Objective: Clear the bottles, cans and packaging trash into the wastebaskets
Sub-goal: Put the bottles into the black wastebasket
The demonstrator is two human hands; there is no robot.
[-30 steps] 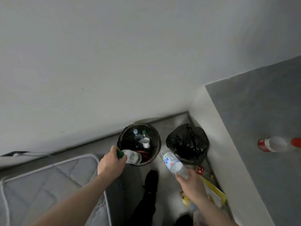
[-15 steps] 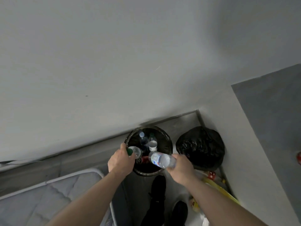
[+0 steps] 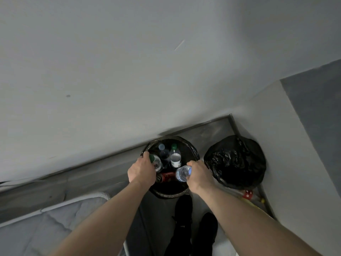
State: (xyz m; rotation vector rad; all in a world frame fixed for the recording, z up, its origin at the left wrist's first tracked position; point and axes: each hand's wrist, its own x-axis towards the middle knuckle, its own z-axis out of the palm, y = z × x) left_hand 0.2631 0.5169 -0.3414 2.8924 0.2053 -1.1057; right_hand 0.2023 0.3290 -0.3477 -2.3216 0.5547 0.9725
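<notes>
I hold my left hand gripping a green-capped bottle and my right hand gripping a clear bottle above the open wastebasket; an off-centre release risks either bottle striking its rim and bouncing onto the floor.

Black wastebasket; red can; green, perhaps pale-blue, caps.
</notes>
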